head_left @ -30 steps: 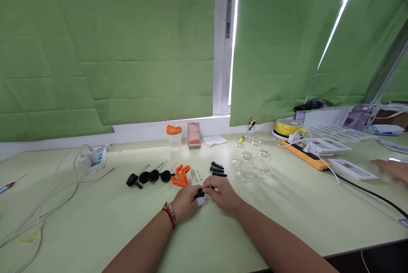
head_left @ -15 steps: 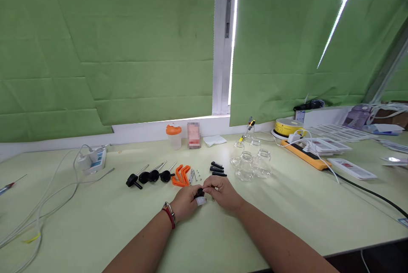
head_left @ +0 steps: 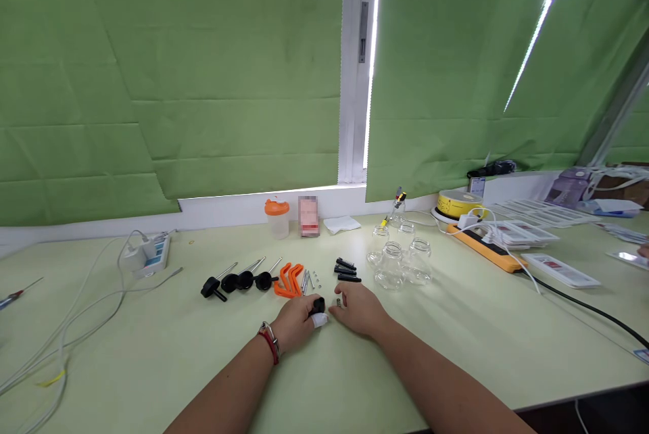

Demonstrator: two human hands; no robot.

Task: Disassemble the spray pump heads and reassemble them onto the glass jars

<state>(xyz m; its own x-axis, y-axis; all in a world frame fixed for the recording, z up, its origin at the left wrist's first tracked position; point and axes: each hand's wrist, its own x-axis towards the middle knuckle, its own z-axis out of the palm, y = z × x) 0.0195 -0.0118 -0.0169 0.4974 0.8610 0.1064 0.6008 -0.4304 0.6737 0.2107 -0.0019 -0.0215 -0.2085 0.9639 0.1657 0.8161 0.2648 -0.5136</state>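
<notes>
My left hand (head_left: 297, 322) is closed around a small black cylindrical part (head_left: 318, 306), with the part's round end facing up. White wrapping (head_left: 320, 320) covers the tip of that thumb. Just to the right, my right hand (head_left: 357, 310) has thumb and forefinger apart, beside what look like small coil springs (head_left: 339, 301) on the table. Beyond the hands lie black slotted strips (head_left: 347, 269), orange curved handles (head_left: 289, 280), thin metal pins (head_left: 305, 280) and tiny nuts (head_left: 317, 278). Several black round pieces with metal rods (head_left: 245, 279) lie to the left.
Several clear glass jars (head_left: 392, 266) stand right of centre. An orange-lidded cup (head_left: 277, 219) is near the back wall. White cables (head_left: 122, 288) trail across the left side; an orange power strip (head_left: 484, 249) lies to the right. Another person's hand (head_left: 643, 249) shows at the right edge.
My right hand has drawn slightly away from the black part, and its fingers have parted near the springs. The left hand stays in place. Another person's hand has appeared at the right edge.
</notes>
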